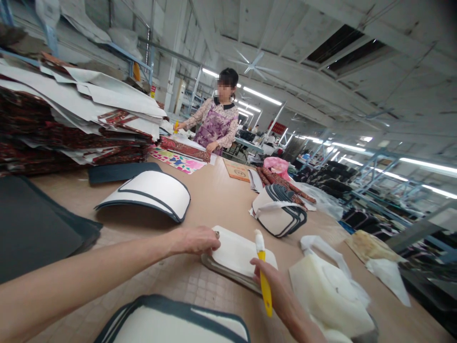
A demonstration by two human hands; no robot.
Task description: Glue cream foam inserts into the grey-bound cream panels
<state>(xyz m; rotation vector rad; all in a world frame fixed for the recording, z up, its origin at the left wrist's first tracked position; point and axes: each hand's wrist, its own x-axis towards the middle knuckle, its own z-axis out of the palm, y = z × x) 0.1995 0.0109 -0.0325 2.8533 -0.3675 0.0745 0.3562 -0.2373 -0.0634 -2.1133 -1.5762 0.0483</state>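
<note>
The stack of white round-cornered panels (pixel 240 252) lies on the brown tabletop (pixel 217 195) between the two hands; its long axis runs across the wearer's front, slanting so that the right end comes nearer the body; the left hand (pixel 200 240) is at its left end, fingers bent and drawn together at the top panel's edge, though whether they pinch it I cannot tell; the right hand (pixel 274 281) is at the right end, fingers closed round a yellow-handled brush (pixel 264 286); the brush stands steeply across the stack's long axis, white bristles upward and away from the wearer, handle end toward the body; so each hand is nearest its own end, and the panel face lies to the left of the brush; whether the bristles touch it is unclear.

Nearer the body is a dark-edged white panel pile (pixel 178 326); beyond the left forearm, curved dark-bordered panels (pixel 152 195); right of the right hand, a whitish plastic bag (pixel 321 286); across the table a co-worker (pixel 217 124) also holds a yellow-handled tool (pixel 176 126).
</note>
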